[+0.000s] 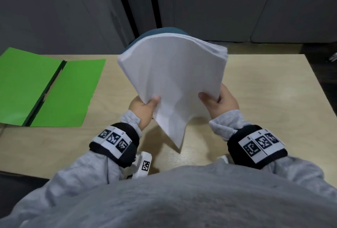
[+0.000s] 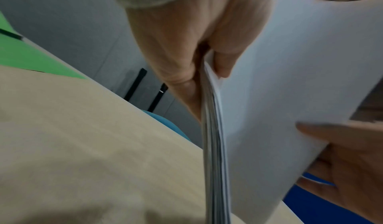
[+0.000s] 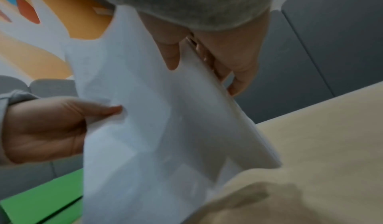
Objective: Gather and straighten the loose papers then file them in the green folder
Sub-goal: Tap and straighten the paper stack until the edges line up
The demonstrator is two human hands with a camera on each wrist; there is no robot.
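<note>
R hand (image 3: 209, 53) pinches papers (image 3: 157, 129) — L hand (image 3: 47, 129) too.

Grey sweatshirt sleeves (image 1: 87, 162), black wristbands (image 1: 116, 142) bearing square-code markers.

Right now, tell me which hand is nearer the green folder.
Left. The left hand grips the paper stack on the side facing the open green folder; the right hand grips the stack's far side, farther away.
</note>
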